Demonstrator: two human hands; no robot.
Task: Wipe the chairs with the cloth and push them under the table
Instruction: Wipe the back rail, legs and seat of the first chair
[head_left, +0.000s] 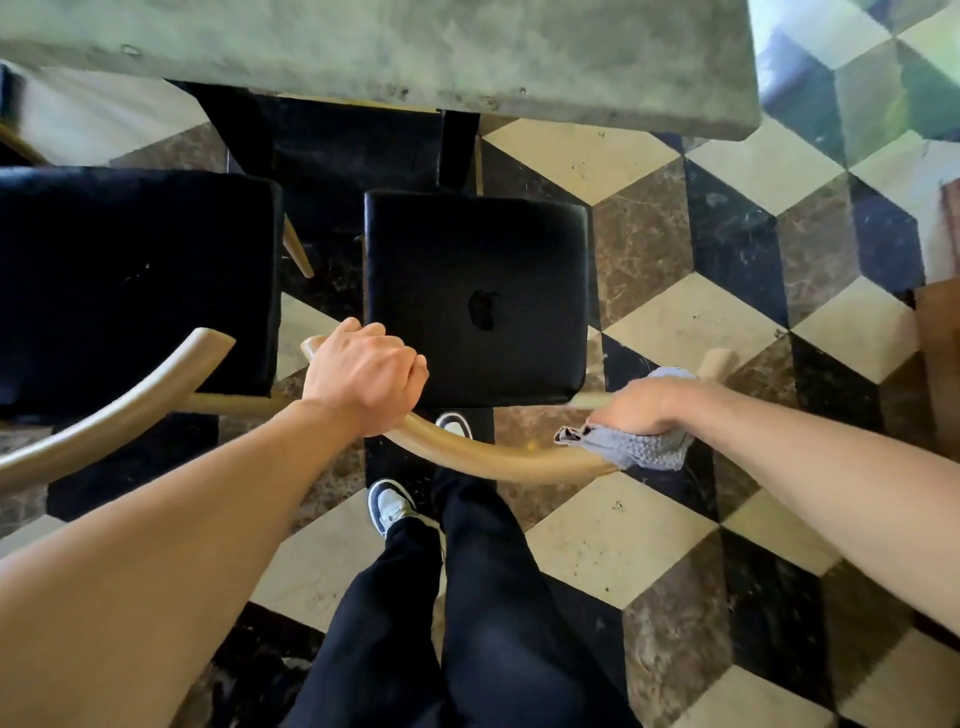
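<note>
Chair rail (498, 460) in both fists: left hand (363, 376) wraps its left end, right hand (647, 405) clamps the grey cloth (631, 449) onto its right end. Rail runs left-right; black seat (475, 296) and table (395, 57) lie straight ahead, far side, so push forward over checkered tile floor (696, 322), second chair (130, 280) close left

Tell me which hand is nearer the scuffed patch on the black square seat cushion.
Left. The left hand grips the curved wooden backrest just left of the scuffed patch; the right hand, holding the grey cloth, sits farther away at the backrest's right end.
</note>
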